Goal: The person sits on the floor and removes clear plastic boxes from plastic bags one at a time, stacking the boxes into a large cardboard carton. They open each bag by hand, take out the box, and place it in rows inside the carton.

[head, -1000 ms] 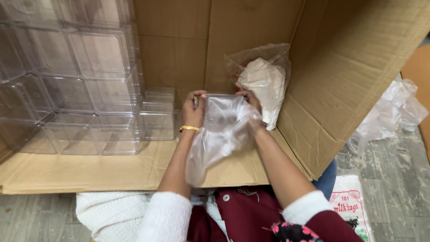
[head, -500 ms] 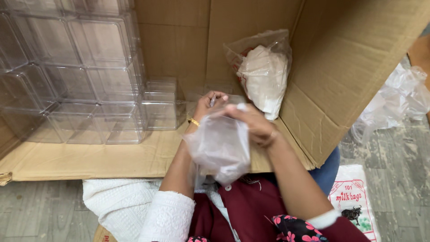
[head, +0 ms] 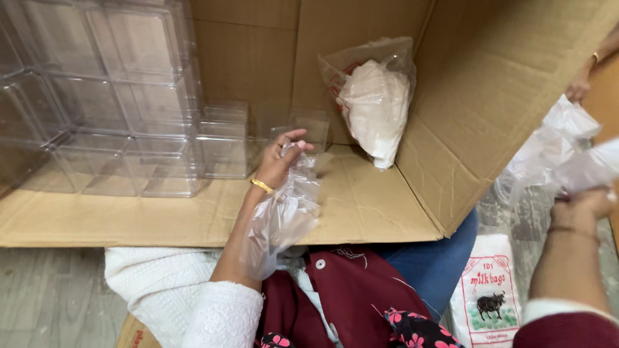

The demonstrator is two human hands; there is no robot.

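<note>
Left hand pinches a clear plastic bag above the cardboard box floor, mouth uppermost; right hand closes on loose bags past the box's right edge.

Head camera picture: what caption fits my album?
Left hand holds a clear plastic bag inside a brown cardboard box.

The right hand was blurred at the right edge, so its hold on the crumpled clear plastic could not be made out. The clear bag draped over the left hand veiled the forearm. The stack of clear boxes ran off the top and left edges. Another person's hand was mostly hidden behind the cardboard flap.
</note>
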